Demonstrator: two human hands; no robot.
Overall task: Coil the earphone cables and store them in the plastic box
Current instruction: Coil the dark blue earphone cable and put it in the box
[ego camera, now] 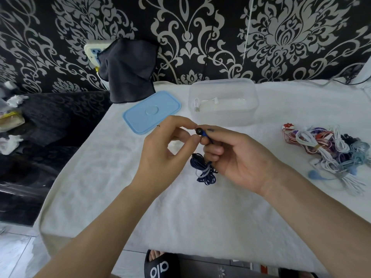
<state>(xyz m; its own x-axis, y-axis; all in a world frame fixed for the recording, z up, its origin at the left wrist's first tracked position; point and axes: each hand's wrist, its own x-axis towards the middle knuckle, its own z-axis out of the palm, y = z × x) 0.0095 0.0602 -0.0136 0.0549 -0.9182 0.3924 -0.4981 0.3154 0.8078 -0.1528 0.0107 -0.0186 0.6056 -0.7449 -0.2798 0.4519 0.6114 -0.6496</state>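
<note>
Both hands, the left hand (168, 145) and right hand (230, 155), pinch a dark blue earphone (201, 132) above the bench (180, 207), its coiled cable (204, 171) dangling near the clear plastic box (223, 115).

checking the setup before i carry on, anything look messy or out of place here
Mostly the tangled heap of mixed-colour earphone cables at the right of the white cloth-covered table, knotted together, not coiled. The clear plastic box stands upright, its light blue lid flat beside it.
</note>
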